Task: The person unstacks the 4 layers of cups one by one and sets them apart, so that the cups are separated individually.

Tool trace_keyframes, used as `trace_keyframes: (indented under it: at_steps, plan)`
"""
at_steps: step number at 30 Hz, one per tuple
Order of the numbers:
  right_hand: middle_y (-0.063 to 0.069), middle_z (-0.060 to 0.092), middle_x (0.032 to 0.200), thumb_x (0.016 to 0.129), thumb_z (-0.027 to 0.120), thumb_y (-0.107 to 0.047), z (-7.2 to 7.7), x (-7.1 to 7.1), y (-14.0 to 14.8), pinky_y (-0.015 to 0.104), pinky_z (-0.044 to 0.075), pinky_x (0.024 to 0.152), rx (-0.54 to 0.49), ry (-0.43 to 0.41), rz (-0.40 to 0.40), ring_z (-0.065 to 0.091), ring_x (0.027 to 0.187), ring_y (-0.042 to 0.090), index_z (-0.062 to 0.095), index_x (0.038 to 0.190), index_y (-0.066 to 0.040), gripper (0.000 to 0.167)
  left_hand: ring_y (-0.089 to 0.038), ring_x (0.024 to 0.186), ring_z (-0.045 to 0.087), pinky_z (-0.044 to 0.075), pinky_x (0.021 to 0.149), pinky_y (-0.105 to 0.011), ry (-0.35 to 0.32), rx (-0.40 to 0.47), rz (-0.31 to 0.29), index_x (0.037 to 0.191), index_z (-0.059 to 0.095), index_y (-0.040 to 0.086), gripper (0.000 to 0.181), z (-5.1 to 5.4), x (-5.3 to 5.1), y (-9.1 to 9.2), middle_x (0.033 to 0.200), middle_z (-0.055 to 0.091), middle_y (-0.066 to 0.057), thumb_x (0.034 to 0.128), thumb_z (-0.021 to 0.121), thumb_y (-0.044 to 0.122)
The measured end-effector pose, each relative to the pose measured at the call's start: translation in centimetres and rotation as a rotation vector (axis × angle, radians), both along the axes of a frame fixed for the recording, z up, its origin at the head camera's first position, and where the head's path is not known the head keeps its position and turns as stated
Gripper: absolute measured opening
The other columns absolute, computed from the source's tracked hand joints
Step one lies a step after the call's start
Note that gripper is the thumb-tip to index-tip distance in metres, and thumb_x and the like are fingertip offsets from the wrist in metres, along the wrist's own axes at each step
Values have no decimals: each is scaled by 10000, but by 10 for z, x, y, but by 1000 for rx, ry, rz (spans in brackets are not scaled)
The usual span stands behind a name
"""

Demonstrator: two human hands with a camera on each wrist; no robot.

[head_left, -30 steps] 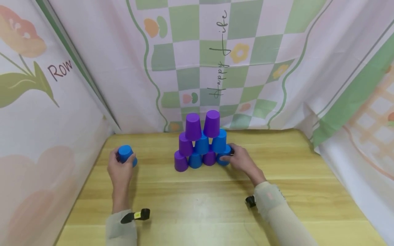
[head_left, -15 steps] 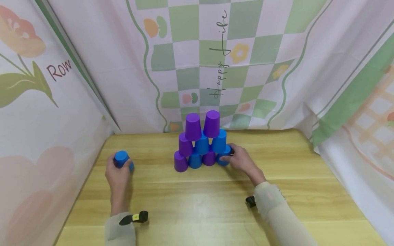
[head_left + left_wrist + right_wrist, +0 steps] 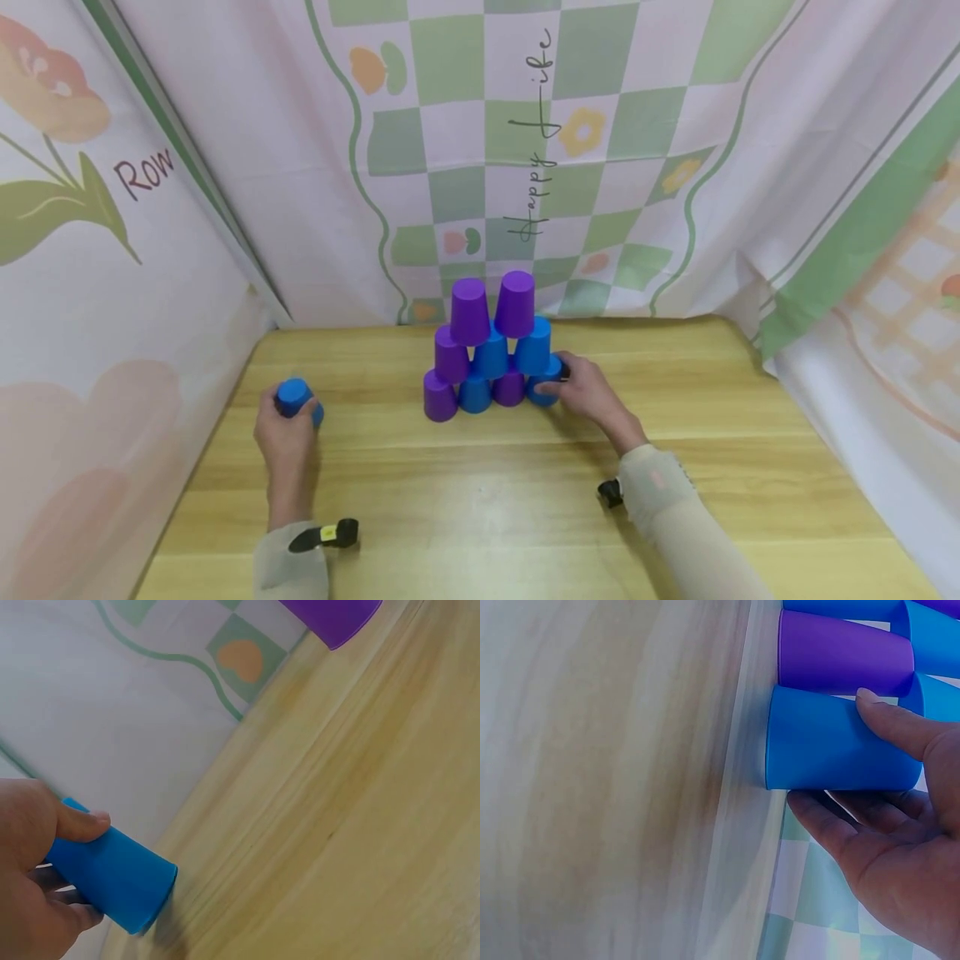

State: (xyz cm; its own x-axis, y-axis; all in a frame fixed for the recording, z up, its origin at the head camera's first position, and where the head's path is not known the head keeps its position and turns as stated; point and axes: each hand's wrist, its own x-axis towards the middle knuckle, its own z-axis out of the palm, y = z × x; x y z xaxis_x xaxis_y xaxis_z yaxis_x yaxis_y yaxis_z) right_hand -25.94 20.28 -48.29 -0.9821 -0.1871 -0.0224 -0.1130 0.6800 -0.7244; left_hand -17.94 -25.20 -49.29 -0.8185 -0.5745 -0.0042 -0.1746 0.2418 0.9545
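Compared with the earlier head frames, my left hand (image 3: pixel 283 433) and its blue cup (image 3: pixel 120 881) sit slightly closer to me; the stack (image 3: pixel 490 357) and my right hand (image 3: pixel 591 386) hold position.

Left grip: my thumb and fingers close around the blue cup, inverted with its wide rim down, at the left of the table (image 3: pixel 480 508), well apart from the stack. Rim contact with the table cannot be confirmed. Right grip: my thumb lies on one side of the blue end cup (image 3: pixel 832 746), my fingers on the other; clamping pressure cannot be determined. That cup stands inverted at the right end of the bottom row, beside a purple cup (image 3: pixel 844 654).

Handling: expect a light, stiff plastic shell, unlikely to break but smooth enough to slip. Take hold at mid-wall, thumb opposite fingers. Walls taper toward the base, so a high grip may slide upward; use moderate force. Avoid lateral load at the stack, which probably shifts easily.
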Motion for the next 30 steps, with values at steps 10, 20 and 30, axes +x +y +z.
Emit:
trace_keyframes:
  at_steps: [10,20,30]
  plan:
    - [240,698,1297,955,780,-257,1,0,-1,573,566,1024,2,7,2,677,1172,396,597,1374,34,541,-485,1514,368,300,1242,-662,-1,12,9,1522,421,-20,561,-3,0,-1,1596,438,-281,1019,654,63]
    - [227,696,1294,966,772,-257,4,0,-2,568,569,1021,9,-12,-2,672,1158,383,595,1371,22,523,-512,1508,362,309,1227,-683,-20,-11,1,1539,394,-12,580,-4,0,-3,1608,411,-303,1025,649,75]
    - [211,693,1299,966,774,-266,2,1,-3,566,570,1025,-1,-28,-9,668,1154,377,595,1370,2,517,-529,1540,279,259,1236,-701,-59,7,-38,1610,288,6,668,-1,0,-4,1669,299,-300,1036,625,66]
